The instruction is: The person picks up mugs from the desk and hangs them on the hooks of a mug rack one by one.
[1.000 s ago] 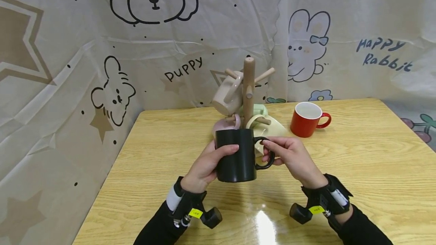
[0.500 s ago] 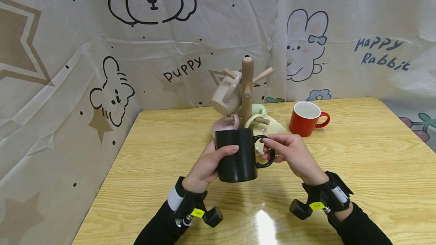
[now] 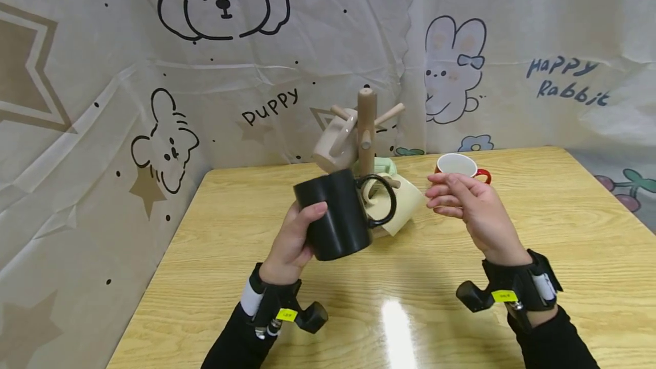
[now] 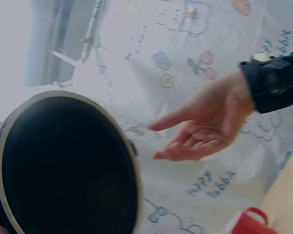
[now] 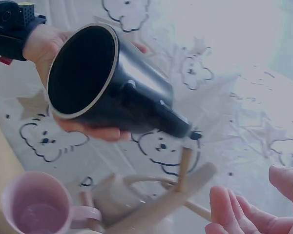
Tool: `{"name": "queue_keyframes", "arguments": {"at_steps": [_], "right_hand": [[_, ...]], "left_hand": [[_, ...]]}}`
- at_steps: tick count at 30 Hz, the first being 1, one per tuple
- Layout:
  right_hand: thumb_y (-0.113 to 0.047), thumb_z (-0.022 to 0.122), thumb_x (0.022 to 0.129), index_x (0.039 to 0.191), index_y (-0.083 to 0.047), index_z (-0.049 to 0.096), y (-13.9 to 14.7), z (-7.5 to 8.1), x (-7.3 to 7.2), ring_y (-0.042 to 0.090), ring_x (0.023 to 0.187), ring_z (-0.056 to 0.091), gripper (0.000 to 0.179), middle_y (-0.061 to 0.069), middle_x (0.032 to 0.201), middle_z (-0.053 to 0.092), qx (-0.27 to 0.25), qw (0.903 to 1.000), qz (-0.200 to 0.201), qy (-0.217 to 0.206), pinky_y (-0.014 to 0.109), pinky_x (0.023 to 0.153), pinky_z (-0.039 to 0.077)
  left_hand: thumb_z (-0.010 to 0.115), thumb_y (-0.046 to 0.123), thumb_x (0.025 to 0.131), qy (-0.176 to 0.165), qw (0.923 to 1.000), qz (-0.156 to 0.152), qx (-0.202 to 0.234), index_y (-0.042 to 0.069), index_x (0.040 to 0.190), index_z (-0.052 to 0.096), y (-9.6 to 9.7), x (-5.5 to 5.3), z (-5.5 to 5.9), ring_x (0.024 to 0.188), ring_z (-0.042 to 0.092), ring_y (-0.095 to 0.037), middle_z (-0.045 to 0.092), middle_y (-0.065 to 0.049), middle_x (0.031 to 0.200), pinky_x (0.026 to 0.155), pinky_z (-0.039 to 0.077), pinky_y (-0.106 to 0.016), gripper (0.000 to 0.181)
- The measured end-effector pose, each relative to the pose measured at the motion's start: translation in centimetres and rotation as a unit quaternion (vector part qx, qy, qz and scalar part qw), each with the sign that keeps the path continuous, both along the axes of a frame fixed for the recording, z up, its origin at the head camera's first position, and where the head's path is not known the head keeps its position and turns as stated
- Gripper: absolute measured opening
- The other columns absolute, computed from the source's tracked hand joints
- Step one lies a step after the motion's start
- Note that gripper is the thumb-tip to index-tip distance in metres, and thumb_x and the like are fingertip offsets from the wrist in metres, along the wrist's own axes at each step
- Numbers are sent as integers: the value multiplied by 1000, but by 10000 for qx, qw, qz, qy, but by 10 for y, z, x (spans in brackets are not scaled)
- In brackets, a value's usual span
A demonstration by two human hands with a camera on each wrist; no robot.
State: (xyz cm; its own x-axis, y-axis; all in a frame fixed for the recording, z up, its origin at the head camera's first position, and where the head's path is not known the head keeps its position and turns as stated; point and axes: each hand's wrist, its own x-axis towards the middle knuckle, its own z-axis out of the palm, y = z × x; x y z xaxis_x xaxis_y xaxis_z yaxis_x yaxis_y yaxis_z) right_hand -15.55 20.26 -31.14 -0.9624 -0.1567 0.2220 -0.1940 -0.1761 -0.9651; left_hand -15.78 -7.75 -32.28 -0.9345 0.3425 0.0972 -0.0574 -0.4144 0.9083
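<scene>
A black mug (image 3: pixel 338 218) is held up in my left hand (image 3: pixel 289 244), its thumb across the side and its handle pointing right. The mug tilts, with its dark inside facing the left wrist camera. Off to the right, my right hand (image 3: pixel 474 209) holds nothing, its fingers loosely extended in front of the red mug (image 3: pixel 456 164). Behind the black mug stands a wooden mug tree (image 3: pixel 367 113). A beige mug (image 3: pixel 335 144) hangs from its upper left peg, a pale yellow mug (image 3: pixel 402 204) low on its right. A pink mug (image 5: pixel 39 204) shows in the right wrist view.
A light green mug (image 3: pixel 384 165) sits behind the tree's post. The wooden table (image 3: pixel 220 300) reaches back to a printed cloth (image 3: pixel 246 73) along the rear and left. An upper right peg (image 3: pixel 392 114) of the tree and a front-facing one bear no mug.
My right hand has let go of the black mug's handle and moved right, now partly covering the red mug. My left hand has moved the black mug left and slightly up, tilting it.
</scene>
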Motion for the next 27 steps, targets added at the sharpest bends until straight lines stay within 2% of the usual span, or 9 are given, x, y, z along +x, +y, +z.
{"name": "queue_keyframes", "arguments": {"at_steps": [4,8,11,16,27], "right_hand": [[-22,45,97,97,-8,65,7,2,0,8,73,67,25,-1,86,70,-253,9995,126,110,21,68,55],[-22,44,97,95,-8,66,6,0,-1,7,72,66,26,-1,84,70,-227,9995,235,51,21,67,55],[-23,44,97,94,-11,66,5,-1,-1,7,71,66,25,-3,82,70,-137,9996,247,-31,21,66,55],[-27,45,97,93,-13,67,3,-1,-2,6,69,65,26,-4,80,69,124,9997,174,-125,21,66,55],[-28,44,97,91,-16,68,1,-3,-2,7,68,66,27,-5,78,69,399,9988,207,-214,21,66,55]], "left_hand": [[71,41,72,323,9971,391,558,17,115,44,3,-10,9,88,56,-11,56,3,101,73,51,-27,56],[77,46,66,475,9919,536,1046,18,110,50,9,-18,15,87,56,-12,58,3,98,74,51,-25,59],[81,47,61,465,9896,594,1224,18,108,52,13,-22,18,86,56,-12,59,3,96,74,49,-24,62],[82,50,58,362,9901,632,1201,17,108,51,19,-28,19,85,55,-12,58,2,96,73,49,-24,68],[84,51,54,250,9906,729,1132,18,109,50,25,-38,11,86,56,-11,58,3,97,75,49,-25,73]]}}
